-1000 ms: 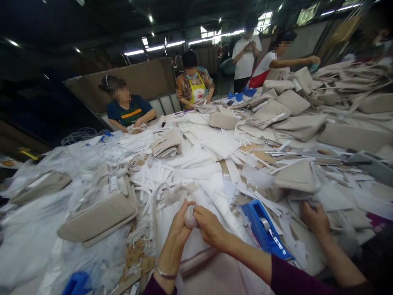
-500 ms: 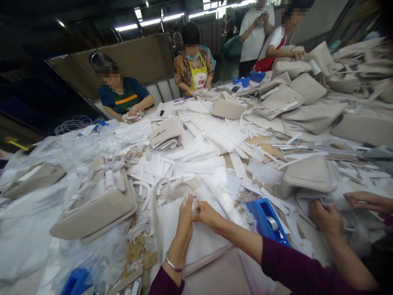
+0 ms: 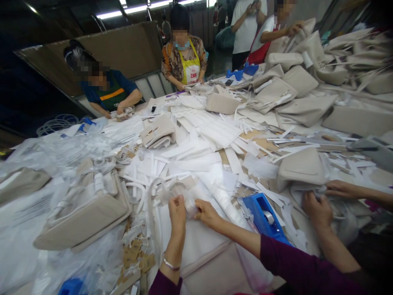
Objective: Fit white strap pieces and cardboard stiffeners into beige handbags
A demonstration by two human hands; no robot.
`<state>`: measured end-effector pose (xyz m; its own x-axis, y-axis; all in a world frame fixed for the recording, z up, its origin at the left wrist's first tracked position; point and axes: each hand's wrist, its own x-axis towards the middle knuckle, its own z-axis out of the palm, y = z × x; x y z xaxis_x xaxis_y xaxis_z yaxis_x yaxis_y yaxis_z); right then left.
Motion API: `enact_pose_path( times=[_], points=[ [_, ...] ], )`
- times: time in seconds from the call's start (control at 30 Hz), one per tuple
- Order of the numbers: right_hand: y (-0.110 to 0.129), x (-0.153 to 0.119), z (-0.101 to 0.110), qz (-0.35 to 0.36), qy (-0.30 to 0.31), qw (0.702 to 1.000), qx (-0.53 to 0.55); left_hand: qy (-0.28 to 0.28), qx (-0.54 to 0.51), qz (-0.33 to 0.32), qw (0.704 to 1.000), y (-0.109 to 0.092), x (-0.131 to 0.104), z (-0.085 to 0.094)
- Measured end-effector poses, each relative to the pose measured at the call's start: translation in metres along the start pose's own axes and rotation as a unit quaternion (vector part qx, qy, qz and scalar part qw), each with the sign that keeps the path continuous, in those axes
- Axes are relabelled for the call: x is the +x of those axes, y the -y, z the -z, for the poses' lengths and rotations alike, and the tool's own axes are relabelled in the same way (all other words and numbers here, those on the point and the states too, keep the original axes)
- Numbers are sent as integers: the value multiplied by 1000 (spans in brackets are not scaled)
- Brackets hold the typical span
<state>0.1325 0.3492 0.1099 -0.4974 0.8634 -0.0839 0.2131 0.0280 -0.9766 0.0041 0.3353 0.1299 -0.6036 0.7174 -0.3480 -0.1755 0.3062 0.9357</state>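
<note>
A beige handbag (image 3: 211, 270) lies in front of me, with a white sheet (image 3: 196, 237) over its upper part. My left hand (image 3: 177, 213) is closed, thumb and fingers pinched on a strip of clear plastic wrap (image 3: 190, 205) by the bag's handle (image 3: 178, 188). Pinching the same wrap from the right is my right hand (image 3: 208, 213). The wrap spans the gap between both hands. Whether it goes round the handle I cannot tell.
A blue tape dispenser (image 3: 265, 217) stands to the right. Beige handbags (image 3: 89, 217) lie to the left and in a pile (image 3: 303, 94) at the back right. White paper strips (image 3: 196, 166) cover the middle. A co-worker's hands (image 3: 319, 209) handle another bag; other people stand across the table.
My hands have moved apart, and the clear wrap now shows between them. The whole view has shifted slightly, so the scene sits further left and higher.
</note>
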Motion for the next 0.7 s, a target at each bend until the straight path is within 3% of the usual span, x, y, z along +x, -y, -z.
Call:
enact_pose_path(
  times=[0.07, 0.13, 0.2, 0.3, 0.4, 0.47, 0.57, 0.7],
  points=[
    [-5, 0, -1, 19, -9, 1000, 0, 41, 34, 12, 998, -2, -8, 9],
    [-6, 1, -2, 39, -17, 999, -9, 150, -3, 91, 984, -3, -17, 12],
    [-5, 0, 0, 52, -10, 998, -17, 196, -60, 144, 968, -3, -24, 10],
    [-6, -6, 17, 48, -14, 999, 14, 148, -106, 140, 973, 0, -30, 5],
    [-17, -31, 48, 13, -114, 993, 36, 126, -96, 115, 981, 5, -34, 5],
    [-29, -58, 67, -34, -149, 988, 5, 112, -75, 106, 985, 7, -36, 8],
    [-43, -101, 82, -114, -94, 989, -26, 98, -64, 117, 986, 4, -39, 13],
    [-45, -135, 84, -144, 11, 989, 34, 127, -102, 166, 973, -1, -47, 12]
  ],
)
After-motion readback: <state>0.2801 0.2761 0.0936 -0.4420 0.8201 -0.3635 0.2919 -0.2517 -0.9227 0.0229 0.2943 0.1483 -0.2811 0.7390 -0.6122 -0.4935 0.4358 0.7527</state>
